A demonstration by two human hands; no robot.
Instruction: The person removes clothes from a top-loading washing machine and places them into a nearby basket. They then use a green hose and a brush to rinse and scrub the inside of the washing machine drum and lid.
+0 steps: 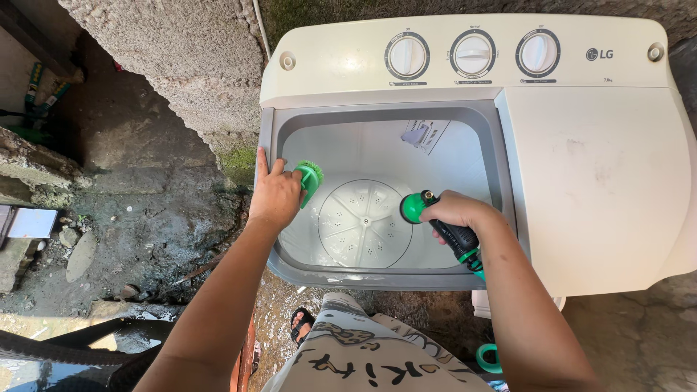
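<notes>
Your left hand (pixel 274 194) grips the brush (pixel 310 179) against the tub (pixel 377 149) wall; your right hand (pixel 456 214) holds the nozzle (pixel 415 207), seemingly aimed at the pulsator (pixel 365 223). Scrub downward, rinsing behind the brush.

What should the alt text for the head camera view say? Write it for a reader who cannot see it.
Seen from above, a person's left hand presses a green scrub brush against the inner wall of an open twin-tub washing machine, while the right hand aims a green hose spray nozzle into the wash tub. Wet ground lies to the left.
</notes>
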